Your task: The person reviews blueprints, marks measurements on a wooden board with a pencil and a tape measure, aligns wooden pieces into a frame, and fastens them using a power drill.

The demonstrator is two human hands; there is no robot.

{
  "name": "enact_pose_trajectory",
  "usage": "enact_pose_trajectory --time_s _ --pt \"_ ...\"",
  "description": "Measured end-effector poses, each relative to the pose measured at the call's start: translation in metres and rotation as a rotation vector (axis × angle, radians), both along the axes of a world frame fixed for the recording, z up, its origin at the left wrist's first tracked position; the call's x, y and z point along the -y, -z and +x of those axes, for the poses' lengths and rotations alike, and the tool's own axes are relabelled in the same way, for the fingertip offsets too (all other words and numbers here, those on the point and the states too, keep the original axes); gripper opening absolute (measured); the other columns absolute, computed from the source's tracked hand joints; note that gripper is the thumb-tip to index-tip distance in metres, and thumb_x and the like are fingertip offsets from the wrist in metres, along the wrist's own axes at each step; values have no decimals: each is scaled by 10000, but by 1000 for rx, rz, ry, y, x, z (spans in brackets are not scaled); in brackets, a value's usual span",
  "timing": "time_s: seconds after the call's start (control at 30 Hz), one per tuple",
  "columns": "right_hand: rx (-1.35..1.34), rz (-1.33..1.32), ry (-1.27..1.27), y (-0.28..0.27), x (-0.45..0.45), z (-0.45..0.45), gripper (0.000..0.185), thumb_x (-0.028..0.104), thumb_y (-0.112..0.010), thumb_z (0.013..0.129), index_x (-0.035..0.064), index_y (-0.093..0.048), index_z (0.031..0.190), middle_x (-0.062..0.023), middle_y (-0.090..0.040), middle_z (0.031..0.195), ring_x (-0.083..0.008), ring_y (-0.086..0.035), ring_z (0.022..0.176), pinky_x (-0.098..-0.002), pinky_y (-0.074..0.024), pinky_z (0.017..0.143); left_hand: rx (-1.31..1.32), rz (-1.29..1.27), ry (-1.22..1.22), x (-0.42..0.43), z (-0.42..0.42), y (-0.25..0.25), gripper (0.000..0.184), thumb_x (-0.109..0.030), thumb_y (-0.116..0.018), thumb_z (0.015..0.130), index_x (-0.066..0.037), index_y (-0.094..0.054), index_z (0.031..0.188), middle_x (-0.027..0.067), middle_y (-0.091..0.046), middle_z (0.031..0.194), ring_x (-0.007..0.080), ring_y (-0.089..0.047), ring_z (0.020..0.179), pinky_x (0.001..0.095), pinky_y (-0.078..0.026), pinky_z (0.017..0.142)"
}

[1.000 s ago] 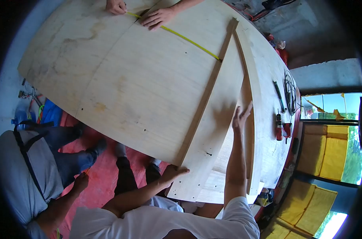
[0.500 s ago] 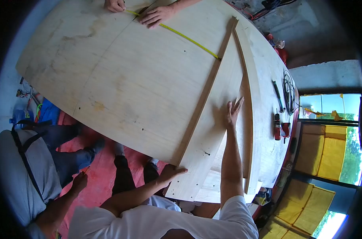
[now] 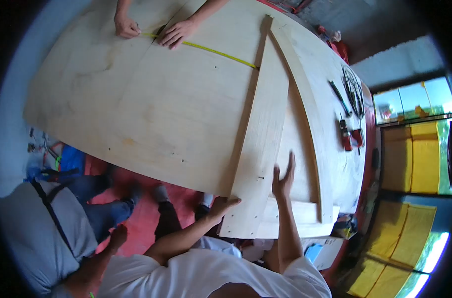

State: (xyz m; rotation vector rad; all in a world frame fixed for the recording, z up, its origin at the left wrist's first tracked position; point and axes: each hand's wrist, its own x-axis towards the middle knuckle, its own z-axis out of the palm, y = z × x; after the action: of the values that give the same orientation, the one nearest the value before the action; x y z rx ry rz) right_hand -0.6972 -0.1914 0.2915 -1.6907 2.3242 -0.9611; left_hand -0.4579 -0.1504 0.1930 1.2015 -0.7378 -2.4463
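My left hand grips the near left edge of a long pale wooden board, thumb on top and fingers hidden below the edge. My right hand is open, thumb and fingers spread, over the board's right side near its lower end; whether it touches the wood I cannot tell. A curved wooden strip meets the board at the far tip and bows out to the right. These pieces lie on a large plywood sheet.
At the far side, another person's hands hold a yellow tape measure stretched to the board's left edge. A red power drill, a dark tool and coiled cable lie right. A person in grey is at left.
My right hand has come back towards me along the board, its fingers now spread. My left hand keeps its place on the board edge. The whole view has shifted slightly.
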Motion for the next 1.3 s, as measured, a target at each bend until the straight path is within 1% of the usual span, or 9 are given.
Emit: enact_pose_trajectory --time_s 0.1,0.23,0.27,0.33,0.4,0.53,0.87,1.1,1.3 --pt "-7 120 373 -6 -152 41 697 143 -642 916 4 -284 1497 -218 -342 1520 -385 -323 1405 -463 -245 1169 123 -60 87 7 10 -28 605 -522 -725 828 37 -683 1056 109 -712 971 193 -666 860 340 -511 755" --pt "676 -150 892 30 -307 107 777 358 -630 947 33 -222 1521 -201 -344 1498 -347 -384 1353 -444 -305 1135 193 -767 1103 45 60 -57 626 -589 -624 871 18 -716 747 190 -648 634 285 -660 607 399 -514 606" --pt "892 -59 1111 51 -335 121 790 413 -621 948 71 -213 1532 -200 -349 1489 -357 -397 1339 -466 -319 1123 130 -756 1124 60 62 -59 511 -507 -650 889 -3 -649 803 135 -665 704 233 -640 623 405 -490 595" --pt "1655 -150 1015 44 -319 148 748 437 -562 973 132 -185 1542 -199 -363 1498 -375 -396 1352 -513 -376 1072 349 -1104 758 99 33 -97 364 -405 -620 918 -42 -652 923 184 -670 768 356 -660 718 467 -517 669" --pt "1716 -282 937 50 -269 172 671 473 -583 952 145 -323 1477 -169 -451 1439 -347 -462 1289 -523 -413 1022 279 -1426 435 148 -27 -98 369 -367 -592 929 -6 -616 1003 219 -666 918 421 -649 882 530 -516 754" --pt "1420 -372 1047 67 -213 186 701 457 -665 888 82 -403 1420 -126 -506 1358 -328 -510 1231 -485 -432 1020 130 -1996 757 241 -155 -48 492 -426 -556 953 -73 -590 1294 130 -481 1457 287 -365 1406 468 -264 1176" --pt "1358 -621 1182 75 -168 206 693 520 -512 973 64 -352 1469 -133 -466 1443 -303 -515 1258 -457 -432 1059 93 -2250 919 301 -193 -18 576 -536 -374 984 -212 -445 1455 30 -361 1554 232 -269 1461 493 -144 1215" --pt "1289 -661 1346 71 -153 208 694 515 -534 963 62 -368 1462 -127 -498 1416 -284 -532 1241 -440 -427 1063 30 -2351 900 303 -196 -33 518 -513 -421 967 -115 -609 1241 66 -577 1258 246 -473 1246 438 -346 1093" --pt "1314 -670 1311 75 -162 205 689 501 -543 961 65 -367 1465 -128 -493 1425 -283 -522 1254 -441 -430 1058 0 -2342 878 305 -200 -30 513 -507 -447 959 -109 -611 1238 71 -576 1278 267 -470 1246 409 -348 1103"
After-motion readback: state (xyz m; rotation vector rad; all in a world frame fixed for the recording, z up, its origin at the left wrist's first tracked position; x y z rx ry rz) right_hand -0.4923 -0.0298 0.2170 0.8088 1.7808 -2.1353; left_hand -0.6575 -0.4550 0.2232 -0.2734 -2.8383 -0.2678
